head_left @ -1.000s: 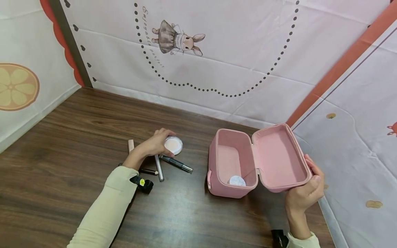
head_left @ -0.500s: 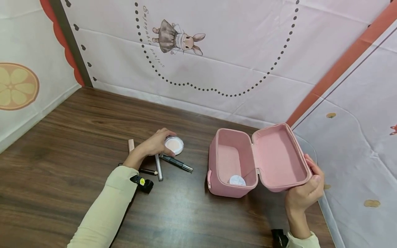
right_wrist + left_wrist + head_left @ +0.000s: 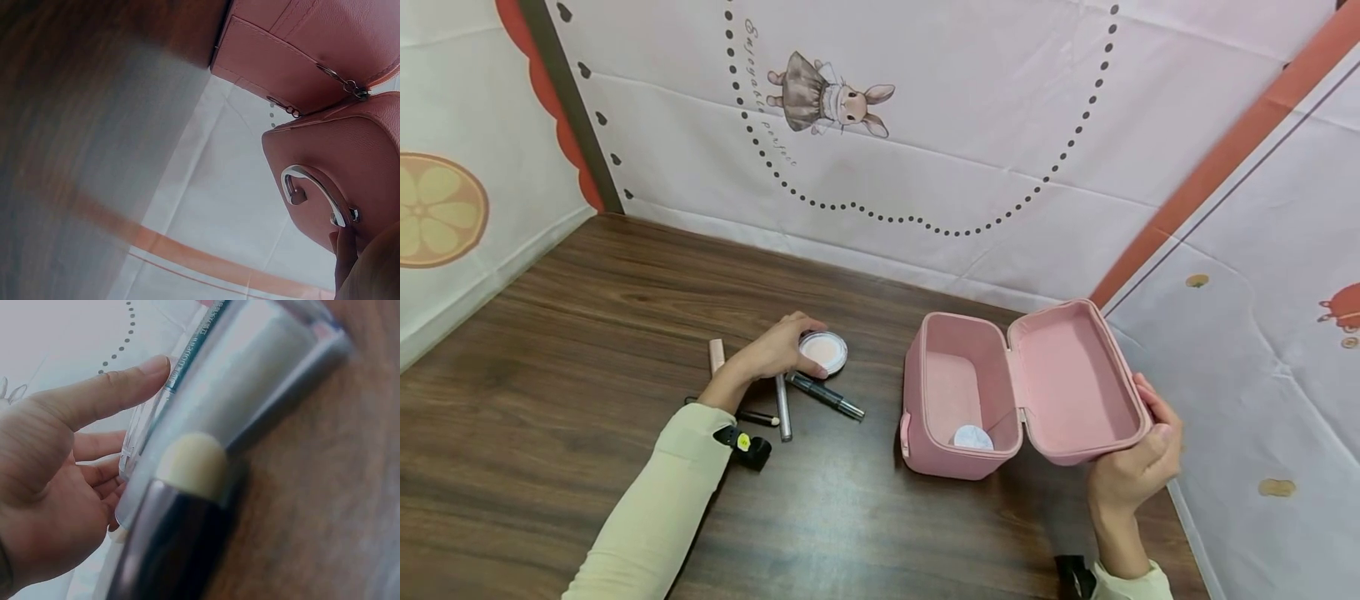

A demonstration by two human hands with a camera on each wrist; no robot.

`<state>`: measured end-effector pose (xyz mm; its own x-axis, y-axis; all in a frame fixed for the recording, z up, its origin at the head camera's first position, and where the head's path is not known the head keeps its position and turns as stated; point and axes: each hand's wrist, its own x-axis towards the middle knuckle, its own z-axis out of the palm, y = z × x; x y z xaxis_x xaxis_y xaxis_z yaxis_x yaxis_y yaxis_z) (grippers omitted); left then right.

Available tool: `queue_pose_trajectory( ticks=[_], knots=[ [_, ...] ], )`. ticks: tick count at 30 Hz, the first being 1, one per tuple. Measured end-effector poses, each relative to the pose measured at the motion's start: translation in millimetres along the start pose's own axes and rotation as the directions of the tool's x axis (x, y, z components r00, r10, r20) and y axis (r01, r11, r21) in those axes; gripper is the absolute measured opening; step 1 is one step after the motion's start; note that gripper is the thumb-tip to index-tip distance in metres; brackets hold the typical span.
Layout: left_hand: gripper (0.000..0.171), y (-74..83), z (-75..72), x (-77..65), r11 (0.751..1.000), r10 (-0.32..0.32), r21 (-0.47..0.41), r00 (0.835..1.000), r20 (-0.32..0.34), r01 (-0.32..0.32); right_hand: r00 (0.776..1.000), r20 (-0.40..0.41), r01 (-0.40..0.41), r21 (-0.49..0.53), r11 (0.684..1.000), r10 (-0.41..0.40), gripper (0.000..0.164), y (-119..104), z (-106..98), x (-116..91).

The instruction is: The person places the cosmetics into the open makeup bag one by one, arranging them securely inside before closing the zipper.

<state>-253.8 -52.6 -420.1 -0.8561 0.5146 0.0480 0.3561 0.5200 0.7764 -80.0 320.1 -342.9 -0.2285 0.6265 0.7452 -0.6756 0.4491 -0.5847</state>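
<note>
In the head view my left hand (image 3: 772,348) pinches a round powder compact (image 3: 825,353) between thumb and fingers, low over the table. Right beside it lie a dark pen-like tube (image 3: 826,396) and a silver tube (image 3: 783,410). A black makeup stick with a rounded cream tip (image 3: 190,465) fills the front of the left wrist view. My right hand (image 3: 1138,467) grips the outer edge of the open lid (image 3: 1078,379) of a pink cosmetic case (image 3: 946,463). The right wrist view shows its fingers at the lid's silver-trimmed handle (image 3: 315,190).
Inside the case, near its front wall, sits a round white item (image 3: 973,437). A pink tube (image 3: 717,353) lies partly behind the left wrist. Printed cloth walls (image 3: 955,158) close off the back and both sides of the wooden table (image 3: 850,533).
The compact has shifted slightly to the right in the left hand's fingers. The right hand and the lid stay almost where they were.
</note>
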Motion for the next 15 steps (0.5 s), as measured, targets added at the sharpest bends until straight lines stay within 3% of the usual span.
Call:
queue_pose_trajectory(
  ticks=[15],
  knots=[
    [0.079, 16.1, 1.8, 0.6, 0.998, 0.036, -0.041, 0.999, -0.019, -0.037, 1.000, 0.011, 0.006, -0.025, 1.000, -0.005, 0.039, 1.0, -1.3, -0.3]
  ],
)
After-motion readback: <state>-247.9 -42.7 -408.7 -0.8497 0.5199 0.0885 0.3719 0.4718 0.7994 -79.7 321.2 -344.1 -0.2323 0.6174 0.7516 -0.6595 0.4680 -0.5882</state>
